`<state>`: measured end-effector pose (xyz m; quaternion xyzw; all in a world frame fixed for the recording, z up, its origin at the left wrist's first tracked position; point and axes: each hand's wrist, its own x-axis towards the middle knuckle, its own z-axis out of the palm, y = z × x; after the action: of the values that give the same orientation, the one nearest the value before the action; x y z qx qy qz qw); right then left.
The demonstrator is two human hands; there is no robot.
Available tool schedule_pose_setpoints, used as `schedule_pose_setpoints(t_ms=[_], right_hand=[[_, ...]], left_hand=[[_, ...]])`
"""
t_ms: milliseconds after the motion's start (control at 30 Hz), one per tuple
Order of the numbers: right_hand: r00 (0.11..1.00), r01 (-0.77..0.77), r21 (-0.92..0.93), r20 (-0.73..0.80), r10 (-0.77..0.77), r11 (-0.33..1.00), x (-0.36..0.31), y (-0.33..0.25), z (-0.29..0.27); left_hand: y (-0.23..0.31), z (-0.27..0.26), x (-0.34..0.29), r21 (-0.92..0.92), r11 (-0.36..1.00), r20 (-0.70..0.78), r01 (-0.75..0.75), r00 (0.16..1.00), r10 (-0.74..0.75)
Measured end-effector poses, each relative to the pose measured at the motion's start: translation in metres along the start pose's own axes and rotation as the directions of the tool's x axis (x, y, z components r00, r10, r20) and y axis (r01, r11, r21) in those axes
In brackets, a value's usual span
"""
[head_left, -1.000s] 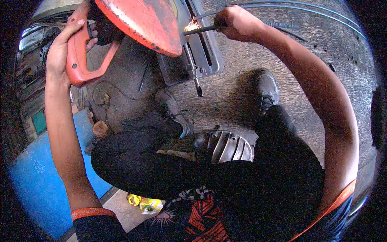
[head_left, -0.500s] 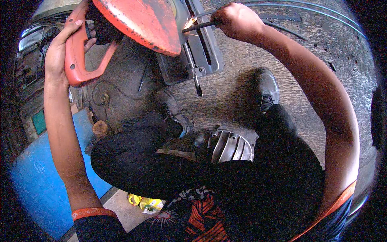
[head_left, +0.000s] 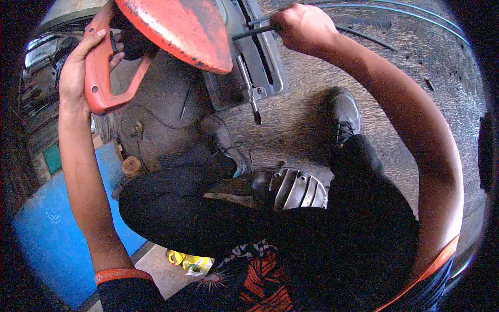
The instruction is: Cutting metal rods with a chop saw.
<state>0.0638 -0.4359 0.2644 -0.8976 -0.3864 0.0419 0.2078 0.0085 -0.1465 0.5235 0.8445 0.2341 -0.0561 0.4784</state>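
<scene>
My left hand (head_left: 76, 78) is wrapped round the red D-shaped handle (head_left: 97, 83) of a chop saw, fingers inside the loop by the trigger. The saw's worn orange-red blade guard (head_left: 179, 34) covers most of the blade. My right hand (head_left: 306, 28), closed in a fist, grips a dark thin metal rod (head_left: 254, 33). The rod lies across the grey saw base (head_left: 273, 70), its tip beside the guard. No sparks show at that tip. A vise screw (head_left: 249, 88) points toward me from the base.
Long thin rods (head_left: 384, 7) run off to the far right, and a dark rod (head_left: 366, 39) lies on the ground. Between my feet and lap is a finned metal casing (head_left: 297, 191). A blue panel (head_left: 47, 234), a round wooden piece (head_left: 131, 166) and a yellow packet (head_left: 195, 264) lie at left.
The sparks at the rod's tip have gone. Both hands keep their grips and have barely moved; the view has shifted slightly.
</scene>
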Motion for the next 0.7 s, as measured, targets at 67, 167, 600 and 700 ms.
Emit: schedule_pose_setpoints(t_ms=[67, 167, 600, 700], right_hand=[[0.996, -0.077, 0.118, -0.038, 0.082, 0.990, -0.003, 0.001, 0.005], [0.978, -0.193, 0.327, -0.011, 0.208, 0.925, -0.008, 0.007, 0.017], [0.982, -0.165, 0.572, 0.172, 0.080, 0.804, -0.028, 0.001, 0.043], [0.982, -0.164, 0.598, 0.177, 0.070, 0.785, -0.029, -0.004, 0.040]], left_hand=[[0.001, 0.000, 0.000, -0.022, 0.999, 0.018, 0.039, 0.999, -0.039], [0.001, 0.003, 0.000, -0.047, 0.998, 0.013, 0.035, 0.999, -0.034], [-0.001, -0.002, 0.003, 0.049, 0.999, 0.062, -0.009, 0.998, 0.006], [-0.002, 0.002, 0.000, -0.001, 1.000, 0.004, 0.004, 1.000, -0.004]])
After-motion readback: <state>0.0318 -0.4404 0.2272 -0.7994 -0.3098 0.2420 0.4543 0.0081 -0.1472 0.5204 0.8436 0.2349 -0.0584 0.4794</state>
